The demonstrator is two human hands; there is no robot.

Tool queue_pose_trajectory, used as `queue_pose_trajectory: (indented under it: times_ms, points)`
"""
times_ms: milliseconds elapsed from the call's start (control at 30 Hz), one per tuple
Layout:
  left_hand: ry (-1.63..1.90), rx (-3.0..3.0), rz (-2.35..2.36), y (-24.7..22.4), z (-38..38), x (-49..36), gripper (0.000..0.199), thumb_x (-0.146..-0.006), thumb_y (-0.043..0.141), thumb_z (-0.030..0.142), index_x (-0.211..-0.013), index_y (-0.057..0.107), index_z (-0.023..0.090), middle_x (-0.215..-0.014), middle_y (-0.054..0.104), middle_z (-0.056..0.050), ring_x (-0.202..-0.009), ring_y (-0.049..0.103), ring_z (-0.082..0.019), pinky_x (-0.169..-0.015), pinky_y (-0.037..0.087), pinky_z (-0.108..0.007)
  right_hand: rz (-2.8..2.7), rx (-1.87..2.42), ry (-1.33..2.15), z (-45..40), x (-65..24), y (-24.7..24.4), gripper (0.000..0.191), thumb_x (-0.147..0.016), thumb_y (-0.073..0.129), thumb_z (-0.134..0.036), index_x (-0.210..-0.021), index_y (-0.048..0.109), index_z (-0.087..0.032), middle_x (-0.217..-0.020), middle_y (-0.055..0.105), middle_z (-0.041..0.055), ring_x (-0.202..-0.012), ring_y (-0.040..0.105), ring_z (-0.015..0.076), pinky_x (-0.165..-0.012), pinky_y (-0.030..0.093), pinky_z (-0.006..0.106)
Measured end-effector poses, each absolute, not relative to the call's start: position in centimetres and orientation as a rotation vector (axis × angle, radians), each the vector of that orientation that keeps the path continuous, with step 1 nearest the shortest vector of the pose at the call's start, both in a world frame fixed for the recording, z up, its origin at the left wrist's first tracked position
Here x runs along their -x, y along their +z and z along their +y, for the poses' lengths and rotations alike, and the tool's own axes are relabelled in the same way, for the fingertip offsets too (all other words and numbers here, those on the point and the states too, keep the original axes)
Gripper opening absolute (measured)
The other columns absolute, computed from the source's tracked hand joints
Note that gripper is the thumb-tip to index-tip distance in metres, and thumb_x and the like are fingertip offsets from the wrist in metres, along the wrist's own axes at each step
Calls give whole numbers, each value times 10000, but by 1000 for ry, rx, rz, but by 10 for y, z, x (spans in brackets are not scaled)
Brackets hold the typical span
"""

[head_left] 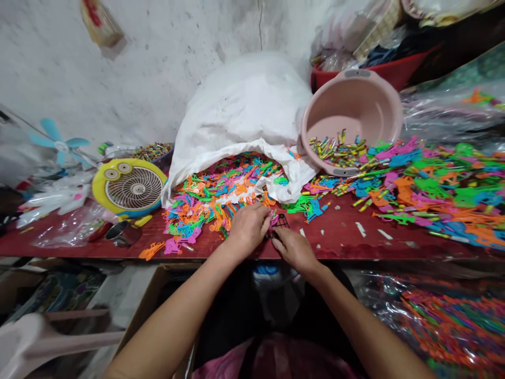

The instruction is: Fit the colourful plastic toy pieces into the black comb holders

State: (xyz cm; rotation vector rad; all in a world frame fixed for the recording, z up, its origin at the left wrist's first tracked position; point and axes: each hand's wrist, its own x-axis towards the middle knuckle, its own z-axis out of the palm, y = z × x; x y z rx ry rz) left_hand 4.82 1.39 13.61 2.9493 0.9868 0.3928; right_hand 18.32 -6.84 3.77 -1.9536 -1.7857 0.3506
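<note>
My left hand (pixel 248 227) is at the front middle of the red table (pixel 339 231), its fingers closed on a small pink plastic piece (pixel 273 217). Close beside it, my right hand (pixel 295 247) has its fingers curled together; what they hold is hidden. A small black grid (pixel 281 221) lies just beyond the right fingertips. Behind my left hand, a heap of small coloured plastic pieces (pixel 193 213) spills from the mouth of a large white sack (pixel 252 100).
A pink basin (pixel 351 89) tilts toward me, with short striped sticks (pixel 335 152) inside. More coloured pieces (pixel 434 184) are piled at right. To the left stand a yellow fan (pixel 138 188), a metal cup (pixel 123 233) and a blue-bladed fan (pixel 59 143). A plastic stool (pixel 35 342) is below.
</note>
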Motion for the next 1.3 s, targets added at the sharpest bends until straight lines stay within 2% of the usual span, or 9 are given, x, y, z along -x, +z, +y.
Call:
queue_pose_trajectory:
  times_ms: [100,233,400,533,667,800,900,1133,1300]
  points:
    - [399,-2968,861,139,19,-31,175,-956,517,260,-980,672,185,-962,696,-52,-909,643,-207,-866,459,-340,-1688,1911,253,-81,-204,36,283,-965,455,-262,-1171,632,-186,-1146,683,77,-1034,629,204,-848,439,283]
    - [345,-2971,768,148,27,2,105,-895,572,201,-945,664,205,-922,702,-15,-915,636,-198,-1032,369,-440,-1561,2193,-112,-85,-258,40,277,-951,441,-268,-1073,670,-172,-1056,652,111,-912,610,235,-723,435,312]
    - [336,-2968,783,154,29,42,176,-852,591,149,-983,672,234,-995,707,-10,-1008,620,-214,-1094,293,-508,-1882,2248,-308,-67,-316,38,387,-873,414,-55,-1149,657,-175,-1147,641,114,-1004,555,247,-792,407,326]
    - [992,-2861,987,120,3,58,293,-880,602,198,-1169,619,241,-1169,640,-69,-1116,576,-233,-1059,367,-469,-1985,2269,-292,-60,-328,39,330,-933,359,-88,-1120,627,-138,-1101,637,142,-992,553,244,-781,377,330]
    - [1647,-2302,1379,51,-30,53,161,-879,649,270,-1007,580,202,-984,613,-58,-977,590,-213,-904,479,-383,-1958,2336,-220,-63,-330,48,274,-956,326,-132,-1049,584,-127,-1069,617,175,-974,570,262,-723,354,344]
    - [1439,-2018,1671,-1,-30,37,527,-786,752,427,-1181,514,172,-1109,590,-114,-1048,588,-268,-937,482,-445,-2014,2307,-71,-66,-332,54,248,-931,379,-159,-1115,544,-146,-1172,599,172,-1021,587,263,-759,373,341]
    - [1279,-1994,1817,-9,-15,27,622,-764,760,446,-1237,502,135,-1168,602,-154,-1121,570,-319,-997,438,-505,-2078,2254,11,-66,-334,54,316,-888,431,-160,-1192,515,-171,-1248,584,159,-1079,585,263,-802,392,338]
    - [1171,-2034,1875,-4,1,28,514,-790,668,283,-1258,527,125,-1120,639,-142,-1073,582,-306,-963,444,-453,-2115,2138,126,-71,-345,50,179,-824,490,-247,-993,540,-216,-1016,644,92,-872,612,242,-718,419,330]
    - [1177,-2140,1602,-3,8,39,218,-815,591,214,-1030,603,180,-926,641,-62,-908,578,-234,-846,466,-369,-1627,1740,595,-83,-321,52,418,-765,629,-425,-1142,574,-254,-910,664,50,-710,587,182,-617,448,283]
